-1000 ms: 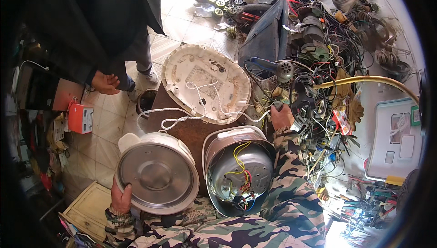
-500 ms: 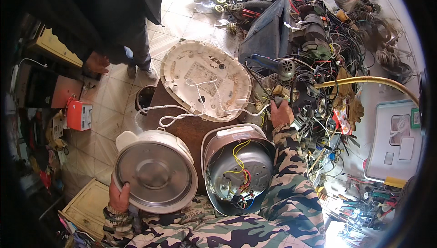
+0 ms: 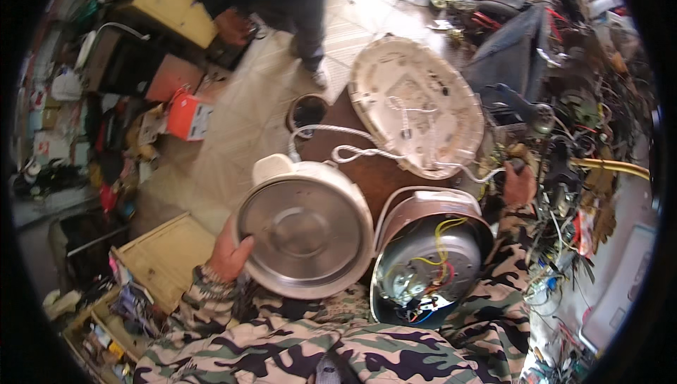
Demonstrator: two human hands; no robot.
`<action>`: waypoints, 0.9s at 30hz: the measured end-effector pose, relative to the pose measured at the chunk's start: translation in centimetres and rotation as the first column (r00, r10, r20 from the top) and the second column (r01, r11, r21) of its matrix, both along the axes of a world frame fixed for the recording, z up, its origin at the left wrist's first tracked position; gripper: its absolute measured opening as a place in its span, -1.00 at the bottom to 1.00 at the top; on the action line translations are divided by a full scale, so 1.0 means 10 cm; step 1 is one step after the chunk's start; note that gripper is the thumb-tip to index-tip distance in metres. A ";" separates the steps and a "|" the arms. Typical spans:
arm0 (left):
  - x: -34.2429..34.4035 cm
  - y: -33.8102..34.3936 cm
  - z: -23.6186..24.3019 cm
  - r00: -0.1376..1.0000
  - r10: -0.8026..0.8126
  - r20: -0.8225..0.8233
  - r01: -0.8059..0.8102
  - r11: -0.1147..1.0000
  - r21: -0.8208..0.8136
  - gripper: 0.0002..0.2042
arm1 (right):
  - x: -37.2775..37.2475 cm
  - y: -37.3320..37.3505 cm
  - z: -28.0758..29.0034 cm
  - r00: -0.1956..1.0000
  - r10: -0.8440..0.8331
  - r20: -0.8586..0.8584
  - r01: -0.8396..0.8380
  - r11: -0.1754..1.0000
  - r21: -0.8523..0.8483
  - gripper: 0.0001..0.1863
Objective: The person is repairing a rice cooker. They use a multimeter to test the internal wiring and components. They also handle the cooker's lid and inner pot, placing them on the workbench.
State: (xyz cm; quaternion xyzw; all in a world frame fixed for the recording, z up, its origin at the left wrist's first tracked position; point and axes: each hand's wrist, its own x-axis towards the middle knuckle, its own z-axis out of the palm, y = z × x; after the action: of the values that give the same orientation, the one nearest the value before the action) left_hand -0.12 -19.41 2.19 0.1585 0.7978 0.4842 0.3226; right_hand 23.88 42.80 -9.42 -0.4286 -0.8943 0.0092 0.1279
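Steel faces the rice-cooker lid point(image 3: 305, 234), lower centre of the frame, where the left hand point(image 3: 229, 251) grips its rim, thumb over the edge; a firm, level hold best spares the wiring point(image 3: 443, 243) in the cooker body point(image 3: 416, 260). Whether the right hand point(image 3: 520, 186), centre right, grasps the white cord point(image 3: 384, 153), I cannot tell. Counted: one lid, one body, one oval plastic cover point(image 3: 419, 91), one loose cord.

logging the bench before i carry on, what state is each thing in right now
round lid: held, metal face showing
appliance body: open, its inside exposed
coloured wires: bare to view inside the body
oval panel: ribbed side showing
white cord: slack, looped, partly across the panel
left hand: grip closed on the lid's edge
right hand: beside clutter, grip unclear
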 end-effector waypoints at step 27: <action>-0.18 -0.93 -0.56 0.984 -0.161 0.081 0.144 0.972 0.188 -0.59 | -0.21 -4.30 1.65 0.888 -0.429 0.164 0.337 0.365 -0.868 -0.62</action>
State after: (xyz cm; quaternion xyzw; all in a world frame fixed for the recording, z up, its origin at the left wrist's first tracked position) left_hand -1.93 -28.72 -3.36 0.2246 0.7193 0.5357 0.3810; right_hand 21.75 -0.23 7.12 -0.6262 -0.6280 0.4563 -0.0724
